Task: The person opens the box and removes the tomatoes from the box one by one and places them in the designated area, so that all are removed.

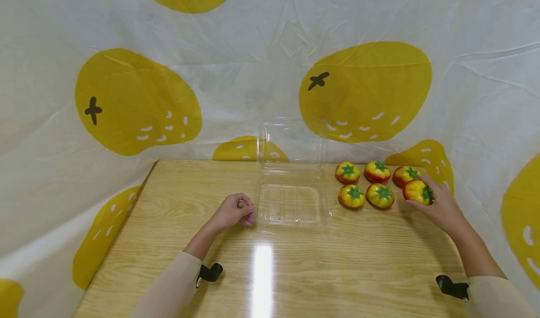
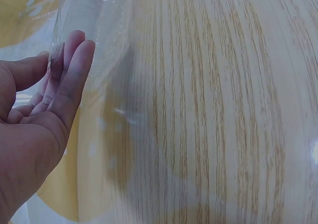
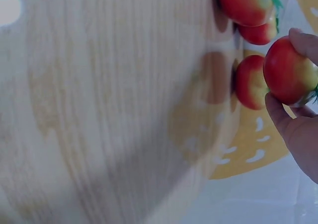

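White cloth printed with big yellow fruit shapes (image 1: 139, 102) hangs behind and around a light wooden table (image 1: 295, 266), which fills the lower half of the head view.

At the middle of the table's far part sits a clear plastic clamshell box (image 1: 290, 204). Its lid stands open and upright at the back, and its shallow tray faces up.

Right of the box, six small toy tomatoes, red and yellow with green stalks, are grouped in two rows. Five tomatoes on the table (image 1: 365, 184) rest just beside one another: three in the back row and two in the front.

The sixth tomato (image 1: 417, 191) is at the right end of the front row, gripped by the right hand (image 1: 438, 208) between thumb and curled fingers. In the right wrist view this tomato (image 3: 289, 71) sits between the thumb below and a fingertip above.

The left hand (image 1: 234, 210) rests on the table just left of the box's front corner, holding nothing. In the head view its fingers look loosely curled; in the left wrist view they (image 2: 74, 70) lie fairly straight, close to the clear plastic wall.

Both sleeves are beige.
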`<state>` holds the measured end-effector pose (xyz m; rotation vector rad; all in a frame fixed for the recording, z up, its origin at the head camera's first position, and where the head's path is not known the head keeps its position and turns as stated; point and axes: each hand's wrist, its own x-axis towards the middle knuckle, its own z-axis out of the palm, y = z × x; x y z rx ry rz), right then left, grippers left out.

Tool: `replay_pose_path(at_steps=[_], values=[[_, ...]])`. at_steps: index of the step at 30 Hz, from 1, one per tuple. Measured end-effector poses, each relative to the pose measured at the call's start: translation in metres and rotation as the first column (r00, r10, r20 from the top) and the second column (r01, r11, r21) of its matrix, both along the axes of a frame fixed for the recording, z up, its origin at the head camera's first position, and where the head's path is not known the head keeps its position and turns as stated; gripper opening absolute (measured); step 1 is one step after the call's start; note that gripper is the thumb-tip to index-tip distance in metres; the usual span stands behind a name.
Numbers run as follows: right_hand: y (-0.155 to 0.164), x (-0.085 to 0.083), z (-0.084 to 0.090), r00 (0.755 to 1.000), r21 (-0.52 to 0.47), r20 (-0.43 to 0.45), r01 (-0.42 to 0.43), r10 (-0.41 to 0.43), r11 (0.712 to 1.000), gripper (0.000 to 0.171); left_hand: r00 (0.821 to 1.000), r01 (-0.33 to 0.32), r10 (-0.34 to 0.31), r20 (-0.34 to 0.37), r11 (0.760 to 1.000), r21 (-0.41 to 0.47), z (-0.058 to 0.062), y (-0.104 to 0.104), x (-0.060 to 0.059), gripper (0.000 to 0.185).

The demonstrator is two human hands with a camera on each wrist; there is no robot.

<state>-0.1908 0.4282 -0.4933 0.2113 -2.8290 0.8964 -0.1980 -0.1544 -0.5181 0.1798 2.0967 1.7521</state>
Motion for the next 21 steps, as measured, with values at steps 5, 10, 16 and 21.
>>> replay_pose_path(at_steps=[5, 10, 16, 21], values=[[0.005, -0.001, -0.012, 0.998, -0.032, 0.055, 0.039, -0.037, 0.999, 0.087, 1.000, -0.007, 0.007, -0.002, 1.000, -0.006, 0.002, 0.001, 0.000, 0.010], [0.009, -0.001, -0.023, 0.992, -0.071, 0.096, 0.091, -0.084, 0.993, 0.087, 1.000, -0.012, 0.012, 0.002, 1.000, -0.004, 0.003, 0.001, 0.001, 0.010], [0.012, -0.005, -0.029, 0.989, -0.020, 0.118, 0.097, -0.094, 0.995, 0.082, 1.000, -0.012, 0.012, 0.005, 1.000, 0.000, 0.003, 0.000, 0.002, 0.010], [0.013, -0.009, -0.033, 0.986, 0.005, 0.134, 0.096, -0.095, 0.995, 0.082, 1.000, -0.008, 0.008, 0.004, 1.000, 0.004, 0.003, 0.000, 0.002, 0.010]])
